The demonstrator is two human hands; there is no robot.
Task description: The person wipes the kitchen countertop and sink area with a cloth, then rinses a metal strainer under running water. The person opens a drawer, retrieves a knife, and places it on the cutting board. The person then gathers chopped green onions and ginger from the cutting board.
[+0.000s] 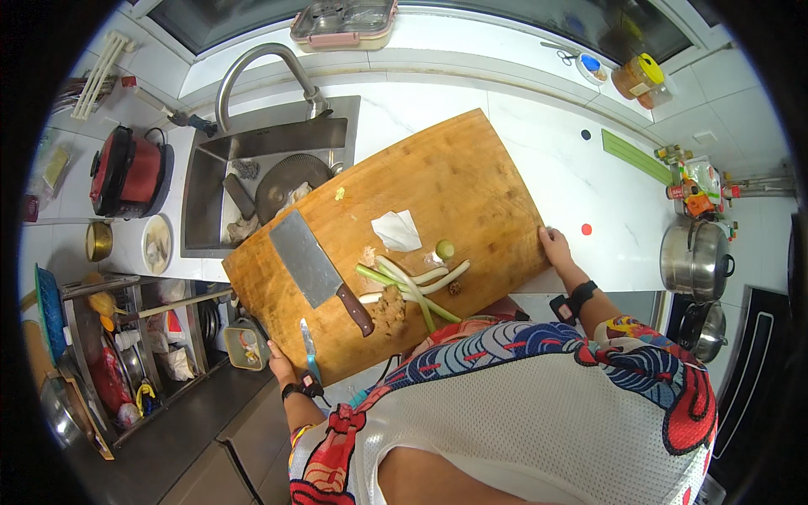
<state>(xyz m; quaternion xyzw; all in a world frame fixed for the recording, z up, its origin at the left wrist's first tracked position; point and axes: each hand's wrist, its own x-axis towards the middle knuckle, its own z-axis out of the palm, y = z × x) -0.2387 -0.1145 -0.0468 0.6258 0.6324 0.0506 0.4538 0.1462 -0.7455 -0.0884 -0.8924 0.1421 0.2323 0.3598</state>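
Between my two hands is a large wooden cutting board (467, 170), turned at an angle over the counter. My left hand (281, 364) grips its lower left edge, and my right hand (557, 249) grips the right edge. A cleaver (306, 259) with a brown handle lies flat on the left half. Near my left hand rests a small knife (308, 341) with a blue handle. White-and-green scallion stalks (420, 290) lie crossed beside a heap of light brown pieces (388, 312). Above them are a crumpled white tissue (398, 230) and a round green vegetable piece (445, 249).
The board's far left edge overlaps a steel sink (192, 214) under a curved faucet (259, 50). A small bin (246, 347) hangs near my left hand. Left stand a red cooker (132, 173) and a shelf rack (139, 328); a steel pot (694, 259) stands right.
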